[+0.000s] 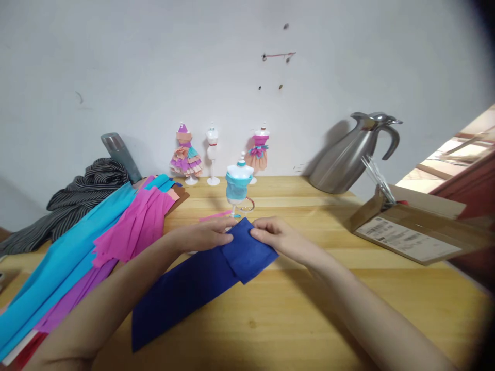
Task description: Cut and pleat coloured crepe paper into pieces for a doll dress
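A dark blue crepe paper strip slants across the front of the wooden table, its right end folded over on itself. My left hand pinches the upper left edge of the fold between thumb and fingers. On the other side, my right hand grips the upper right edge in the same way. Just beyond the paper stands a small white dress form with a light blue wrap round its torso. A thin ring-shaped item and a pink strip lie near its base, partly hidden by my hands.
Piled crepe paper in blue and pink covers the left side, beside a striped cloth and a leaning flask. More small dress forms line the wall. A steel jug and an open cardboard box stand right.
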### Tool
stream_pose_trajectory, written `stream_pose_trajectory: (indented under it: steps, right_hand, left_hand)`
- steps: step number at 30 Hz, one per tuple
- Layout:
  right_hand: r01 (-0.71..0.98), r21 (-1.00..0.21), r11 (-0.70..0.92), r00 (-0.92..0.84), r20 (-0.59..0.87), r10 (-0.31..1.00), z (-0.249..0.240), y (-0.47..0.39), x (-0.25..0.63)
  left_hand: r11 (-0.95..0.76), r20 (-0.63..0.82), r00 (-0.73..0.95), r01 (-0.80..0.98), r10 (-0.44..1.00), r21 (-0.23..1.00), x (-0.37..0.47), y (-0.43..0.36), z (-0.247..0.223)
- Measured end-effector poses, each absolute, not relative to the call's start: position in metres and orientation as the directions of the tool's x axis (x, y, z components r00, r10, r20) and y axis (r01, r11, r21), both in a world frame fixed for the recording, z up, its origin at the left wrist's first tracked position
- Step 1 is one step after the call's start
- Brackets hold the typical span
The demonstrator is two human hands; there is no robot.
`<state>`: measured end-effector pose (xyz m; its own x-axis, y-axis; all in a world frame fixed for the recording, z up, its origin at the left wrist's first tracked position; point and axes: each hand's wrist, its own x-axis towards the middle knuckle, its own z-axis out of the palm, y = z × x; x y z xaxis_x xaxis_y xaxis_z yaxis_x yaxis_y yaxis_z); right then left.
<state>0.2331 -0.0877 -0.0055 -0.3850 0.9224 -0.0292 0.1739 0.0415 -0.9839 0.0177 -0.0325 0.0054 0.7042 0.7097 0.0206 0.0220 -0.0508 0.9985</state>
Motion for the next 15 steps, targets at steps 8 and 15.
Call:
stream_pose_trajectory:
  steps: [8,15]
  right_hand:
    - [0.407,-0.895,0.184,-0.251,0.084,0.964,-0.045,-0.072,0.213]
    - [0.527,-0.813,0.248,-0.293,0.101,0.951,-0.053,-0.071,0.209]
  left_hand:
    - [0.075,-0.221,0.762,0.222,0.609,0.972,0.014,-0.022,-0.021]
    - [-0.193,-0.092,0.722,0.303,0.686,0.933,0.021,-0.020,-0.036]
